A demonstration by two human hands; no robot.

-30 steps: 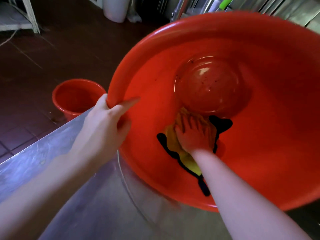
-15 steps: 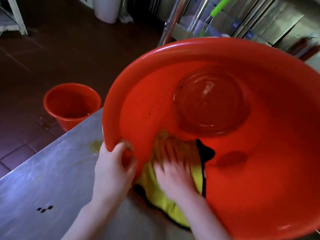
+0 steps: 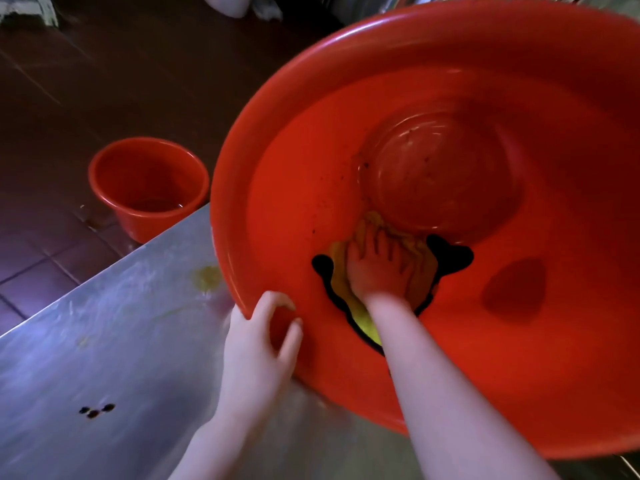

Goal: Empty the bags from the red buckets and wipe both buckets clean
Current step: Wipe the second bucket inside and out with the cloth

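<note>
On the steel surface (image 3: pixel 104 341), the large red bucket (image 3: pixel 311 98) lies tipped toward me. My left hand (image 3: pixel 258 351) grips its near rim, fingers (image 3: pixel 273 299) curled over the lip, I judge to brace it against scrubbing. My right hand (image 3: pixel 379 268) presses a yellow cloth (image 3: pixel 367 329) flat-fingered onto the inner wall, just below the base. The second red bucket (image 3: pixel 149 188) stands on the floor, well apart. A yellow smear (image 3: pixel 207 277) and dark specks (image 3: pixel 95 410) mark the surface; neither hinders wiping.
</note>
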